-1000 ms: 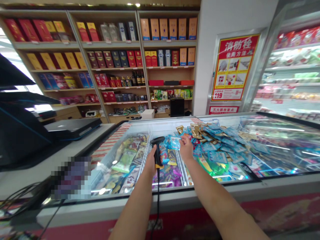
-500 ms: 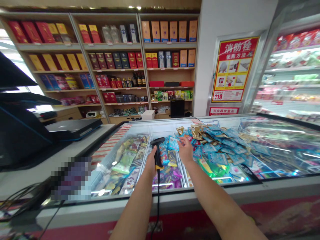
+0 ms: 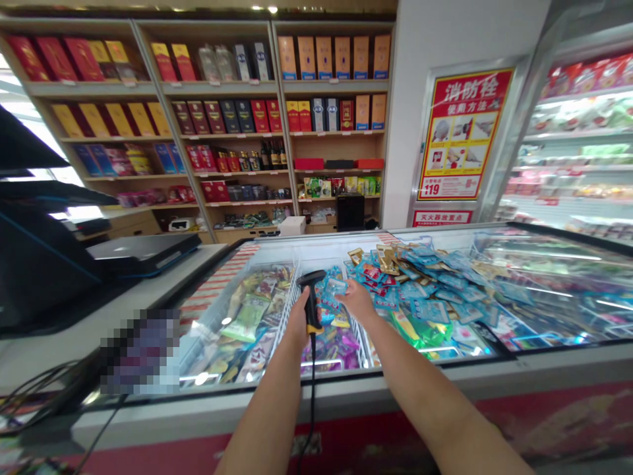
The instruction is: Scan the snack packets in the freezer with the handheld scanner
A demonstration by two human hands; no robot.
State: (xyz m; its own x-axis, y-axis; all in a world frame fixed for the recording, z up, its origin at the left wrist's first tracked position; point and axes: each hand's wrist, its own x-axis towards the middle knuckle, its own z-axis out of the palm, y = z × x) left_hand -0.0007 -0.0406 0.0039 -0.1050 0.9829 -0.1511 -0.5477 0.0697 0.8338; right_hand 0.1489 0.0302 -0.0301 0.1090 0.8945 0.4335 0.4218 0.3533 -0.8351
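Note:
My left hand (image 3: 299,319) is wrapped round the handle of a black and yellow barcode scanner (image 3: 311,300), its head up and its cord hanging down over the freezer front. Just right of the scanner, my right hand (image 3: 358,301) pinches a small light-blue packet (image 3: 336,287) by its edge. Both hands are above the glass top of a chest freezer (image 3: 341,389). To the right of my right hand lies a heap of blue and gold packets (image 3: 435,280) on the glass. Below the glass, wrapped goods fill wire baskets.
On the left counter stand a flat black device (image 3: 143,254) and a dark monitor-like machine (image 3: 39,264), with loose cables (image 3: 44,386) near the front. Shelves of boxes (image 3: 222,119) line the back wall. A refrigerated display (image 3: 583,145) is at the far right.
My right hand has moved slightly left and down with the blue packet, bringing it closer to the scanner. My left hand and the scanner stay nearly where they were.

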